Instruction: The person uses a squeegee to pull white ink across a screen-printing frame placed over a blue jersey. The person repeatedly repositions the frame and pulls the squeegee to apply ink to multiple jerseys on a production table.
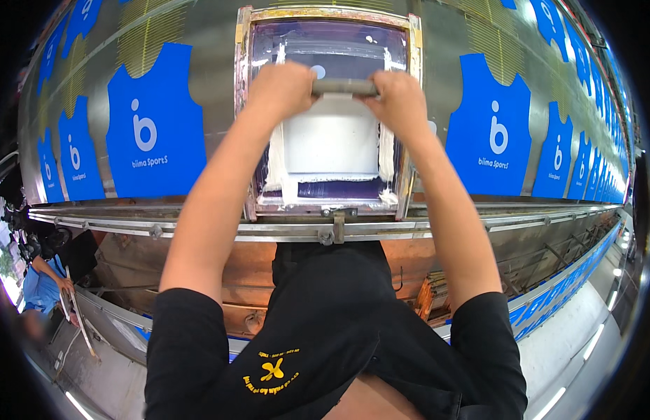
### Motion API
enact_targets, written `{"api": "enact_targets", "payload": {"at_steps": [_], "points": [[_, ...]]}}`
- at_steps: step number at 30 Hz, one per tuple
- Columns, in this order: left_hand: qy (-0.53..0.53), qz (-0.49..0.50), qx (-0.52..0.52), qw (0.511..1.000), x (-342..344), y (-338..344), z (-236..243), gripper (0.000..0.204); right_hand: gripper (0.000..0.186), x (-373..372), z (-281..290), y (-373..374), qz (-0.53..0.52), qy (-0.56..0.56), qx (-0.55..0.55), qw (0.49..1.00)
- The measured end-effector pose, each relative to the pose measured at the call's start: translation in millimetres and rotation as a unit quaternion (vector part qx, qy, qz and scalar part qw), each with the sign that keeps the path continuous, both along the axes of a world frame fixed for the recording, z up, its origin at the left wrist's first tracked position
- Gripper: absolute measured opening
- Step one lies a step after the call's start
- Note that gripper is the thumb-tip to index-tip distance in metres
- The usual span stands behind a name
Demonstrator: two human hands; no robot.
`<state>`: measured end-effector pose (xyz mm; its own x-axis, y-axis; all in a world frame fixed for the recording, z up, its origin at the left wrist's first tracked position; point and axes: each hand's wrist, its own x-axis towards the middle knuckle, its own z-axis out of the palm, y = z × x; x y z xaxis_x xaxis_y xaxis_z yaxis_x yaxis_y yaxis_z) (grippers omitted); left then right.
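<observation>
Both the left hand (286, 91) and the right hand (399, 105) clamp opposite ends of a squeegee (344, 87) at the picture's upper centre, for what looks like a stroke of white ink (386, 159) over a framed printing screen (415, 56), the next move likely calling for even pressure.

On the left, a blue vest panel (164, 122) lies flat on the grey worktop (218, 84), white emblem on its chest, and across on the right, here's its match, a second blue panel (487, 122)! More blue pieces (81, 157) trail off both ways; lower left, a person in blue (43, 288) beside a pale stick (81, 323).
</observation>
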<state>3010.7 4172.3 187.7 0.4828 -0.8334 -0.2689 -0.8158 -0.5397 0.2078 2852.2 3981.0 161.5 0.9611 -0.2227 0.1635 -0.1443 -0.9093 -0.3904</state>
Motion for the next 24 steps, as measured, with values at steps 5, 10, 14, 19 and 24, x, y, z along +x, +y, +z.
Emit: {"api": "enact_targets", "payload": {"at_steps": [5,10,14,19,24], "points": [[0.059,0.009,0.012,0.998,-116.4,83.5,-19.9,0.026,0.035,-119.7,3.6,76.8,0.026,-0.012,0.022,0.999],[-0.029,0.037,-0.159,0.986,-206.2,139.0,-14.5,0.058,0.043,-187.4,2.2,117.5,0.013,-0.007,0.05,0.999],[0.059,0.03,-0.054,0.996,-234.6,155.1,7.2,0.07,0.044,-216.5,24.0,130.6,0.046,0.064,0.077,0.994],[0.105,0.006,0.035,0.994,-179.3,124.6,30.3,0.032,0.041,-188.0,44.2,93.2,0.063,0.038,0.094,0.993],[0.079,-0.026,0.023,0.996,-30.2,26.8,36.9,0.042,0.039,-50.4,41.8,16.4,0.0,0.124,0.044,0.991]]}}
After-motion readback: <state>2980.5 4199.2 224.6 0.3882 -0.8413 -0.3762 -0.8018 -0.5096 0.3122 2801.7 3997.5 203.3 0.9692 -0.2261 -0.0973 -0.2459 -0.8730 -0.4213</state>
